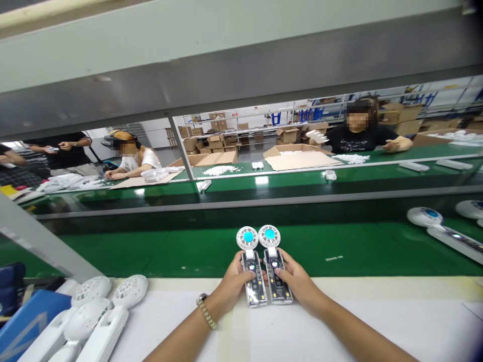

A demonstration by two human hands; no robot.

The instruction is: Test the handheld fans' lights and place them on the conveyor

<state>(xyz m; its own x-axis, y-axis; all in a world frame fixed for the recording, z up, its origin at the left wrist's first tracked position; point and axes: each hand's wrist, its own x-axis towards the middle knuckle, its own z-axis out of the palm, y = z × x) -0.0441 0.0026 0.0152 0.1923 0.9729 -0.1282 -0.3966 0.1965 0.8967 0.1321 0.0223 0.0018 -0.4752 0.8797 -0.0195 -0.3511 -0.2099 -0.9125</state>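
Two small handheld devices with round fan heads and clear-faced black bodies are held side by side, upright, just above the near edge of the green belt. My left hand (237, 275) grips the left device (254, 289), its thumb on the front panel. Around the right device (279, 291) the fingers of my right hand (296, 279) are closed, with the thumb on the front too. Both fan heads show blue centres, and a small light glows on each body. The heads are very close together.
White fan units (88, 319) are piled at the lower left beside a blue box (37, 317). More devices (456, 239) lie at right on the green belt (188, 246). Beyond, people work at a second green line with cartons (302, 160). A metal beam crosses overhead.
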